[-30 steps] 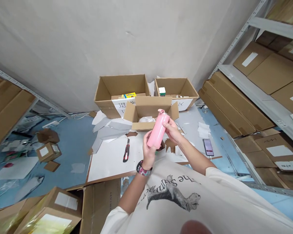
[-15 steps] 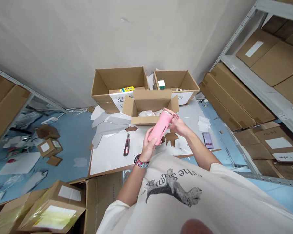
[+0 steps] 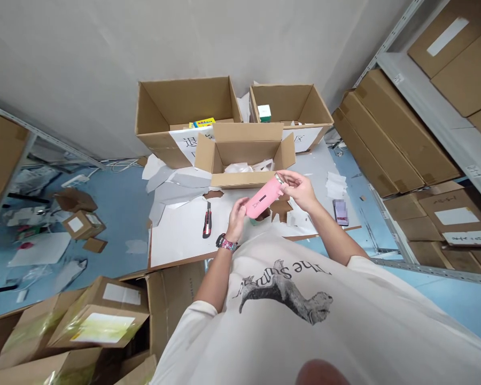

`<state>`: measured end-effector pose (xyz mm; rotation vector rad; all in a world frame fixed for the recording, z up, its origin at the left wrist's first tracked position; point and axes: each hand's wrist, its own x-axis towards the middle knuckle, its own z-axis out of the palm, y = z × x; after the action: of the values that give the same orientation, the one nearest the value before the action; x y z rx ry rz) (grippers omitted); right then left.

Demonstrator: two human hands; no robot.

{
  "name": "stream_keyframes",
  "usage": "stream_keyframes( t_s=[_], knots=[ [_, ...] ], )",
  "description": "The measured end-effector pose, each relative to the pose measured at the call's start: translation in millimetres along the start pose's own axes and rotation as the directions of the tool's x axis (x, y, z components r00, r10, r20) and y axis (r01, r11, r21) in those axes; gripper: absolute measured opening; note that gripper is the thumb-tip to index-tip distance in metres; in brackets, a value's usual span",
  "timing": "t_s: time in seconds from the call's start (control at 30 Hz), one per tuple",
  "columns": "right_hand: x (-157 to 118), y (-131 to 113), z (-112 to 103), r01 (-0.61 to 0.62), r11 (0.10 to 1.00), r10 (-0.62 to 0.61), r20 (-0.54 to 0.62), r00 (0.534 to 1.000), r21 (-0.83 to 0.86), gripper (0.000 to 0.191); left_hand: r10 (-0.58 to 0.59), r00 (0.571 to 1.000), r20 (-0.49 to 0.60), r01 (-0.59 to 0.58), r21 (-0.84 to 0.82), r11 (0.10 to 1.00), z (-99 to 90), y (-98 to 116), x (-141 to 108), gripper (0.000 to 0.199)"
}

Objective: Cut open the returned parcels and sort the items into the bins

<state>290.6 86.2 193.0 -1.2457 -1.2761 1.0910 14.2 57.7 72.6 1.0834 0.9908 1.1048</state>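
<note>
A pink tumbler point(image 3: 263, 197) with a silver rim is held tilted above the table, its lid end up to the right. My left hand point(image 3: 237, 218) grips its lower end, fingers closed on the base. Around the lid end my right hand point(image 3: 299, 188) is closed, covering most of the lid. Just beyond the tumbler stands an open small carton point(image 3: 243, 179) with crumpled white wrapping point(image 3: 244, 167) inside. A black and red utility knife point(image 3: 207, 220) lies on the white tabletop point(image 3: 178, 235) to the left of my left hand.
Behind stand two large open cartons, the left carton point(image 3: 156, 138) holding a yellow box point(image 3: 202, 123), the right carton point(image 3: 323, 115) a green and white box point(image 3: 264, 113). A phone point(image 3: 340, 213) lies at the table's right. Shelving point(image 3: 414, 69) rises right; packed boxes point(image 3: 104, 315) sit lower left.
The tumbler has turned closer to level, and my right hand has shifted onto its lid end. My left hand has slid down to the base. The whole view has tilted a little.
</note>
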Motion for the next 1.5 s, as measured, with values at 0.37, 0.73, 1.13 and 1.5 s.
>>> stream_keyframes(
  t_s=[0.37,0.73,1.13,1.5],
  knots=[
    [-23.3,37.4,13.5,0.014,0.941,-0.045,-0.085,0.995,-0.338,0.057,0.045,0.974,0.223,-0.183,0.656,0.732,4.7,-70.6,13.9,0.093],
    [-20.7,84.5,32.8,0.33,0.759,0.043,0.55,0.834,-0.56,0.055,-0.024,0.986,0.168,-0.094,0.66,0.745,6.1,-82.0,13.6,0.072],
    [20.4,95.8,42.7,0.759,0.476,0.054,0.876,0.478,-0.444,0.045,-0.02,0.983,0.183,-0.102,0.632,0.768,-6.8,-93.1,20.1,0.077],
    [15.8,130.4,28.3,0.819,0.368,0.1,0.894,0.436,-0.441,0.024,-0.043,0.976,0.212,-0.101,0.622,0.777,-6.4,-89.2,21.6,0.067]
  ],
)
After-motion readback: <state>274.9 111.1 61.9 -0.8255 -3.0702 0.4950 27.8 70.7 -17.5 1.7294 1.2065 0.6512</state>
